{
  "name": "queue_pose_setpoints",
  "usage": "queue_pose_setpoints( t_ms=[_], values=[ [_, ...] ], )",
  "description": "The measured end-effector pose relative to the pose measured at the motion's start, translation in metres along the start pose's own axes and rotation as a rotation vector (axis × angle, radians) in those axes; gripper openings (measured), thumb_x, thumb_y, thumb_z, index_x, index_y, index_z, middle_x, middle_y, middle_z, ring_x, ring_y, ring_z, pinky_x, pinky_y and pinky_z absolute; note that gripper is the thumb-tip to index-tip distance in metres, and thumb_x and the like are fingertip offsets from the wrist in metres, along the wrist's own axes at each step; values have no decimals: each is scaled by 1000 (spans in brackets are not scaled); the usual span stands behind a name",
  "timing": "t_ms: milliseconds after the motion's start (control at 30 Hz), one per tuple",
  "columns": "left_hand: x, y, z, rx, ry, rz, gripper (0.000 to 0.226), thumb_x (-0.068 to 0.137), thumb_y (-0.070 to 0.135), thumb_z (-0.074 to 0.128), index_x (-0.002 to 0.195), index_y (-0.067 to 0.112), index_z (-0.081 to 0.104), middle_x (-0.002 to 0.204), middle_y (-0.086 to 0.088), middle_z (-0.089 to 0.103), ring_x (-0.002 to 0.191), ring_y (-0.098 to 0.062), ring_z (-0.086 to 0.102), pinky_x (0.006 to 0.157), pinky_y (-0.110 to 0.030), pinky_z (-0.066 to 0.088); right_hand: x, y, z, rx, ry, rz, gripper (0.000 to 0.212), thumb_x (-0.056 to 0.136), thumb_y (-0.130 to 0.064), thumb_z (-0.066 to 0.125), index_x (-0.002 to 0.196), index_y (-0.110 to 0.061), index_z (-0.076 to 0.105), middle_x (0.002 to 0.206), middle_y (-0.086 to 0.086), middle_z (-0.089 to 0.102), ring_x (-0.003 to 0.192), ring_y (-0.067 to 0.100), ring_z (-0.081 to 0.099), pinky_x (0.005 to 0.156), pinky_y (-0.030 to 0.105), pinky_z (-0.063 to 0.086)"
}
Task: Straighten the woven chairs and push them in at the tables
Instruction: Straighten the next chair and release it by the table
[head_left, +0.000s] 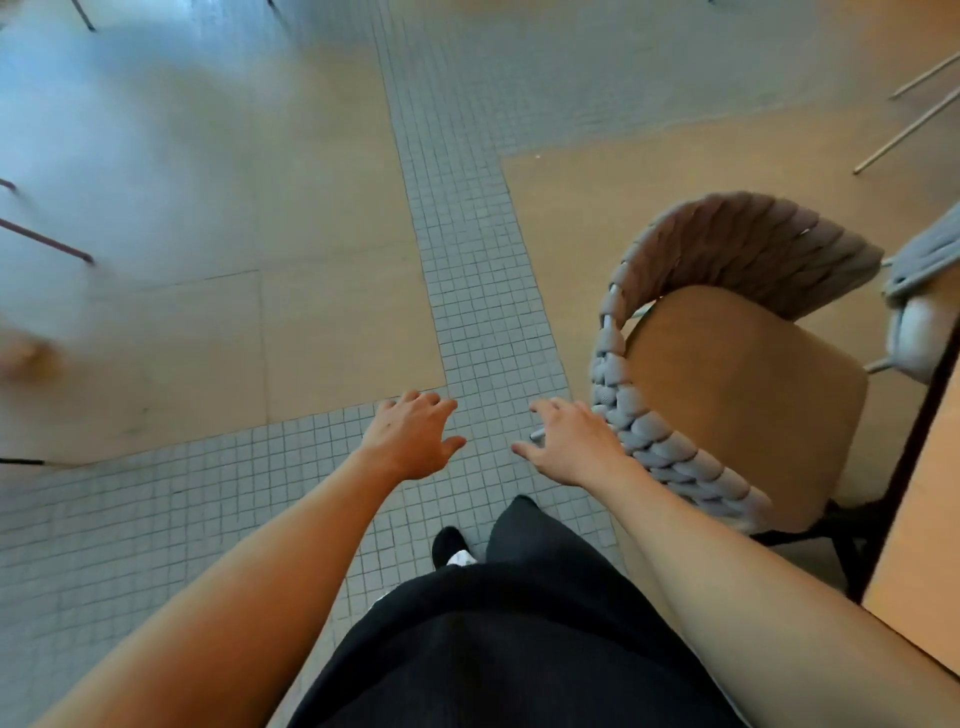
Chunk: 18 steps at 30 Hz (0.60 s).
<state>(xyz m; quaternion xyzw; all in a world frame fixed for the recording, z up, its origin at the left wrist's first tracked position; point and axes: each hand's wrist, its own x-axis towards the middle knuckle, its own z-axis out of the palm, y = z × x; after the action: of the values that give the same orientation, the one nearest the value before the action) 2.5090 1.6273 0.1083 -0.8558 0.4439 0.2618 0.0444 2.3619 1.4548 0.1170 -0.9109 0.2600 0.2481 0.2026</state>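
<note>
A woven chair (727, 364) with a grey braided back and a tan seat cushion stands to my right, its seat facing the wooden table (924, 545) at the right edge. My right hand (571, 441) hovers open, fingers spread, just left of the chair's braided back rail, close to it or just touching it. My left hand (415, 436) is open too, palm down over the tiled floor, holding nothing. A second woven chair (924, 291) shows partly at the far right.
A strip of small grey tiles (467, 260) runs across tan floor. Thin chair legs (47, 241) show at the left edge and pale legs (909, 124) at the top right. My dark trousers and one shoe (452, 548) fill the bottom middle.
</note>
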Motion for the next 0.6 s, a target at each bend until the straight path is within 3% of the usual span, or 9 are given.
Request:
queue_pose_setpoints(
  t_ms=[233,367,600],
  values=[
    [98,-15,-47,62,-48,98,63,98,58,45,150,23,39,149,-1,48,136,-25,43,110,-48,38,73,16,-35,87,1,76,69,94,-58,56,148,-18,41,148,7,50,134,29,44,109,46,38],
    [168,-15,-82,108,-79,152,63,99,57,45,151,22,37,150,-2,47,137,-25,42,111,-47,37,122,42,-62,146,34,137,73,94,-61,55,152,-22,36,156,3,40,141,29,36,114,47,32],
    [286,28,-143,202,-122,267,63,99,58,43,151,23,37,149,-2,48,135,-25,43,111,-48,37,171,107,-109,274,44,264,80,93,-61,58,157,-23,28,163,11,26,148,33,25,120,49,27]
  ],
)
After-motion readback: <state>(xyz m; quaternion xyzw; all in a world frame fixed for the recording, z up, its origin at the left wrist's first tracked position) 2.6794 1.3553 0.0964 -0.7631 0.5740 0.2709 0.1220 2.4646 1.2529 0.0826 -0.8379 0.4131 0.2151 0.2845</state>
